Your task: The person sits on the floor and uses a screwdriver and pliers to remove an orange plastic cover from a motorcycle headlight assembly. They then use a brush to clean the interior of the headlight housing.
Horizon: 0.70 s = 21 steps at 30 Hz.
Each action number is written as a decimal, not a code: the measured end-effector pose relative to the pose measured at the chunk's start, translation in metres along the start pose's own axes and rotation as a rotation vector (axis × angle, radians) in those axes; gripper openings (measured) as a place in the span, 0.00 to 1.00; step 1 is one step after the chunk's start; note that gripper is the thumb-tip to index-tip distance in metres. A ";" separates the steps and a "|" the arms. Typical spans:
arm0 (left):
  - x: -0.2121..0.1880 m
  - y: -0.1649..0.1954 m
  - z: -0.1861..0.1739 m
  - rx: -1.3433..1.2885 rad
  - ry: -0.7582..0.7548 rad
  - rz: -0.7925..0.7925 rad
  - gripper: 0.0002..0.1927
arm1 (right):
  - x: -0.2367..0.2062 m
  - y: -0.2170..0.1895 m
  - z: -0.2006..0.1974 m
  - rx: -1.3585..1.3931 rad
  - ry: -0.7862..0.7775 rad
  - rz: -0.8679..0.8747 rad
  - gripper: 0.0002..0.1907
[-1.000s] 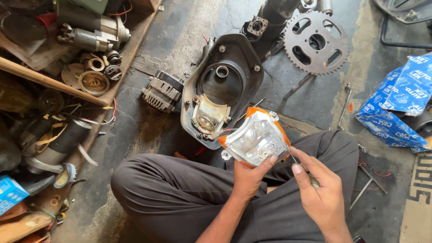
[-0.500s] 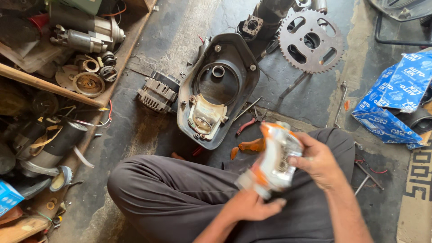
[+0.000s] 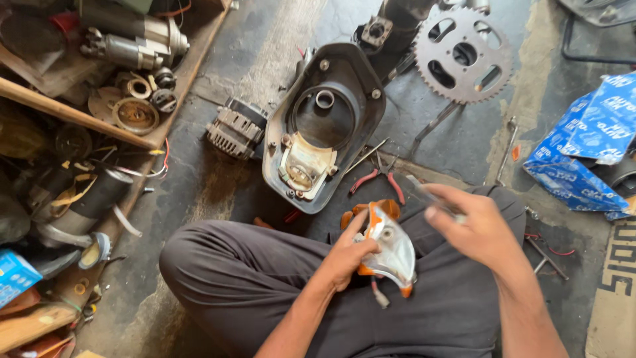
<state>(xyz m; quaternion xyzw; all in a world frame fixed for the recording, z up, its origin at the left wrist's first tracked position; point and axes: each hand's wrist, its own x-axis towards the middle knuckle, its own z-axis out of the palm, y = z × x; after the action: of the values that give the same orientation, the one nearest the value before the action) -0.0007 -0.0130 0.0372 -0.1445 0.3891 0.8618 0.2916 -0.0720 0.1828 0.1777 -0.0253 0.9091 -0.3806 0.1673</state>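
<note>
Over the lap, the left hand [image 3: 344, 255] grips a clear lamp unit [image 3: 387, 255], the right hand [image 3: 480, 229] pinching a thin tool [image 3: 434, 197].

Seated cross-legged, both forearms reaching in from the lower edge over the lap. Left hand [image 3: 348, 255] low at centre, wrist bent slightly up, fingers [image 3: 356, 225] curled closed around something, thumb side toward the body. Right hand [image 3: 480, 229] higher and to the right, back of hand toward the camera, fingers bunched and pinched together, tips pointing left. Hands near each other, not touching. Both forearms bare. Knees spread wide, legs in dark trousers.
</note>
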 end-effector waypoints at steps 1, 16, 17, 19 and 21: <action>0.000 -0.007 -0.005 0.015 0.053 -0.075 0.47 | -0.007 -0.003 -0.001 0.006 0.046 0.159 0.20; 0.036 -0.009 0.019 0.760 0.286 0.201 0.24 | 0.019 -0.028 0.028 -0.624 -0.302 -0.019 0.18; 0.035 -0.007 0.020 0.752 0.290 0.168 0.26 | 0.022 -0.030 0.027 -0.649 -0.329 -0.014 0.19; 0.035 -0.004 0.023 0.729 0.291 0.134 0.28 | 0.028 -0.034 0.026 -0.695 -0.380 0.000 0.20; 0.032 -0.004 0.022 0.693 0.287 0.121 0.29 | 0.031 -0.037 0.026 -0.696 -0.412 -0.006 0.21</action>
<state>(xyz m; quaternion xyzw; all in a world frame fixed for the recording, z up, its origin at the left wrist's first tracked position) -0.0245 0.0184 0.0341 -0.1334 0.7024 0.6656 0.2141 -0.0957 0.1331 0.1782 -0.1589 0.9311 -0.0377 0.3262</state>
